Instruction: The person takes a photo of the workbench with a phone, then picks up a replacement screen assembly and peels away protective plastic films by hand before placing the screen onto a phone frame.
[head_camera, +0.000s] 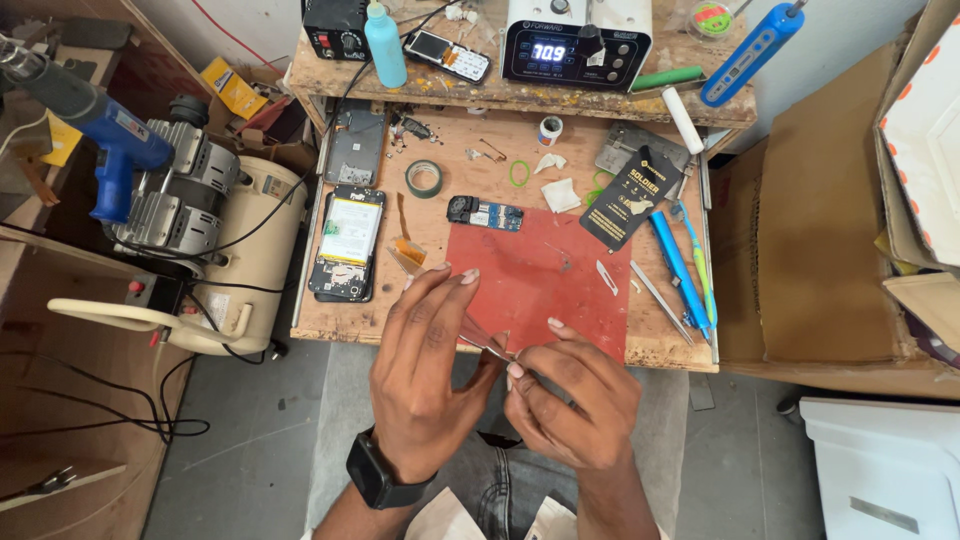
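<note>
The workbench (420, 215) in the middle of the frame is bare wood, rough and stained. On it lies a matt red rubbery mat (540, 275). The tweezers (490, 345) near the bottom middle are thin shiny metal. At left, the opened phone (348, 243) has a glossy black rim. The blue bottle (385, 45) at the top is smooth plastic. At lower left, the watch (375, 478) has a matt black band. The box (820, 220) on the right is dull brown cardboard.
</note>
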